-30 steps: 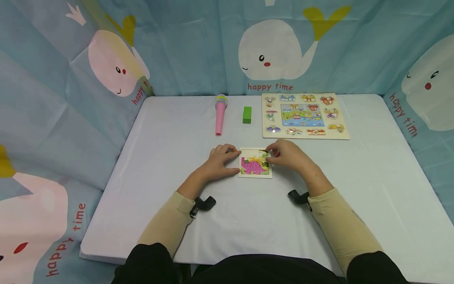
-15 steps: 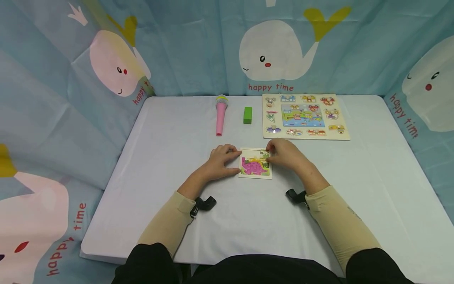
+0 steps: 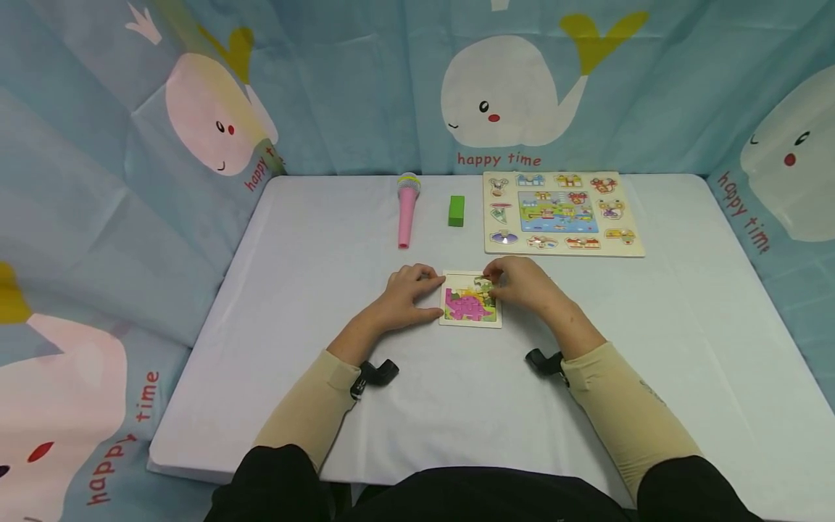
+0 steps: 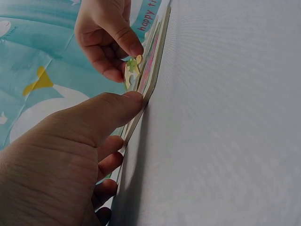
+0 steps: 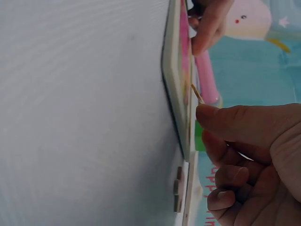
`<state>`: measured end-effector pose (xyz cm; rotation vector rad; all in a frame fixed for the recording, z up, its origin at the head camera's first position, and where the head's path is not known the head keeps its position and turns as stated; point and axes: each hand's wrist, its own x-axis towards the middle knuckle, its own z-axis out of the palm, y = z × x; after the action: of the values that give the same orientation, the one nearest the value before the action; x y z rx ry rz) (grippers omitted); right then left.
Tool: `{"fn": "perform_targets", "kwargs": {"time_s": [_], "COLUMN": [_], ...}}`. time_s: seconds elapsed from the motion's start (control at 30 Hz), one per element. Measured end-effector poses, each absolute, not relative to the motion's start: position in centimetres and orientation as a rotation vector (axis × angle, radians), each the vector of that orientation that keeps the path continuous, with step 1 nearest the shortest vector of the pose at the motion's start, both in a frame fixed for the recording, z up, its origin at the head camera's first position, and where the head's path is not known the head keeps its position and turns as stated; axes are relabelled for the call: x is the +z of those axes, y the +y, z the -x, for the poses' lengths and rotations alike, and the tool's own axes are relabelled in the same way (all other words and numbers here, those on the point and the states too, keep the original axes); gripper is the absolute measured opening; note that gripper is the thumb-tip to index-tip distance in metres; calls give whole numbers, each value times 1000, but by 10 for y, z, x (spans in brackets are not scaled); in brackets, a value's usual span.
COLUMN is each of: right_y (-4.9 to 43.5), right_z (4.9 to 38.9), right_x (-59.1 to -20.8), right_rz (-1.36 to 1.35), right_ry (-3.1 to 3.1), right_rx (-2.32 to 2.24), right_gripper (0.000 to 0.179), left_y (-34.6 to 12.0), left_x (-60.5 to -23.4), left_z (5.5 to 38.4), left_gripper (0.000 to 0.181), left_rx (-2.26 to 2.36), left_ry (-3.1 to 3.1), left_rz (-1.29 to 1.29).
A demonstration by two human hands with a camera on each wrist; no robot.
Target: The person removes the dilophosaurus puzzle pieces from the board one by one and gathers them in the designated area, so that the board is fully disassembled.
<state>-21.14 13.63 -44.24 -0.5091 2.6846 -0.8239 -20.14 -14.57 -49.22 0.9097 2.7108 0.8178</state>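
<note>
A small jigsaw puzzle in a pale wooden frame lies on the white table, showing a pink dinosaur; bare wood shows along its upper part. My left hand holds the frame's left side between thumb and fingers. Over the upper right of the puzzle, my right hand pinches a puzzle piece, green and cream, between thumb and index finger. In the right wrist view the thin edge of this piece stands tilted and apart from the board; the other fingers of that hand are curled.
Behind the puzzle lie a pink toy microphone, a green block and a larger wooden picture puzzle board. A blue curtain with whales hangs round the white table.
My right hand has shifted slightly left, and the pinched piece now shows tilted above the puzzle's upper right part. The left hand keeps its place on the frame.
</note>
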Motion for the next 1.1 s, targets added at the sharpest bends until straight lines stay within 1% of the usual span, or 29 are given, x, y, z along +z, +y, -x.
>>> {"fn": "perform_targets", "kwargs": {"time_s": [0.37,0.7,1.1], "right_y": [150,168,201], "right_z": [205,197,185], "right_x": [-423,-412,-403], "right_rz": [492,446,407], "right_ry": [2712,2755,2825], "right_rx": [-884,-908,-900], "right_gripper": [31,35,32], "left_y": [-144,-144,-144], "left_x": [-488,-490,-493], "left_z": [201,201,201], "left_gripper": [68,69,69], "left_rx": [824,824,806], "left_ry": [2712,2711,2726], "left_rz": [-896,-888,-902]}}
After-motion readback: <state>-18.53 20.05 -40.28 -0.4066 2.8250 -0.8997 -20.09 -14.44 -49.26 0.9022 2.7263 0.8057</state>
